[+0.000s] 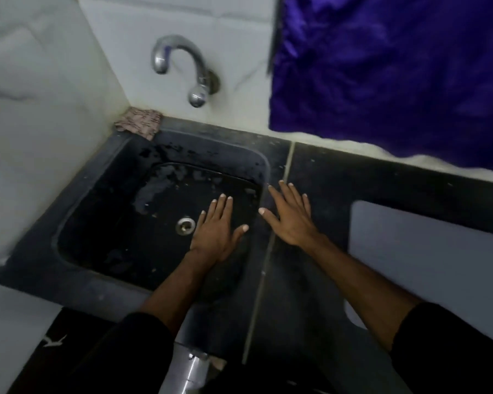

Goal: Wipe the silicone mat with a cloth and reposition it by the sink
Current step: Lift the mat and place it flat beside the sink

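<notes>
A pale grey silicone mat [427,260] lies on the dark counter at the right, partly cut off by my right arm. A patterned cloth [138,123] sits crumpled in the back left corner of the sink rim. My left hand [215,231] hovers flat over the black sink basin [103,223], fingers straight and spread, holding nothing. My right hand [292,214] is spread flat above the counter just right of the sink edge, also empty. Neither hand touches the mat or the cloth.
A chrome tap [180,64] juts from the white tiled wall above the sink. A steel drain [186,225] sits mid-basin, with wet patches around it. A purple fabric [387,75] hangs over the counter's back right. The dark counter [339,177] runs rightward.
</notes>
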Demonstrator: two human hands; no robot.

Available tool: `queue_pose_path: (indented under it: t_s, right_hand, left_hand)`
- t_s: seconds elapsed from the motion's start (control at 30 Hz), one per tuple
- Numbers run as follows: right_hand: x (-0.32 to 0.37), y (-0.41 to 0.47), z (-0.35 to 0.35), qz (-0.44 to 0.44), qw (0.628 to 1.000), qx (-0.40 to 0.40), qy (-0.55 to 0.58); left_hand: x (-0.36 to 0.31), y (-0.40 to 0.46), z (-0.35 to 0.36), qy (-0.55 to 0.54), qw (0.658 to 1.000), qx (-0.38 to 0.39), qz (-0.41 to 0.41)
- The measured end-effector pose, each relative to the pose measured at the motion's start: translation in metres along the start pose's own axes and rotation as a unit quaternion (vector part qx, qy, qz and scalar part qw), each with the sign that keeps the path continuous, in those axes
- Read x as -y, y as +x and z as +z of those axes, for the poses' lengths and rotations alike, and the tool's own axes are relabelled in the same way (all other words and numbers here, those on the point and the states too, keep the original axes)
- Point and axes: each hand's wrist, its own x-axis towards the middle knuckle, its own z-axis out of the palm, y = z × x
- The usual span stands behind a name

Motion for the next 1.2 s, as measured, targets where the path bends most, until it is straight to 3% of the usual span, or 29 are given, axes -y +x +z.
queue_pose_path:
  t_s: [0.27,0.57,0.83,1.2]
  right_hand:
    - [-0.148,-0.14,-0.05,0.118,0.993,-0.026,0.0]
    - [-0.275,-0.242,-0.106,0.203,0.976,-0.077,-0.005]
    - [-0.345,-0.281,-0.131,0.277,0.955,-0.107,0.02]
    - [-0.358,-0.29,-0.122,0.338,0.937,-0.082,0.035]
  left_hand:
    - [-0.177,-0.037,0.056,-0.017,0.996,0.027,0.078]
    - [-0.297,-0.055,0.08,-0.005,0.99,0.043,0.136]
    - [-0.318,-0.038,0.079,0.0,0.99,0.061,0.126]
    - [-0.295,-0.015,0.095,0.014,0.989,0.091,0.117]
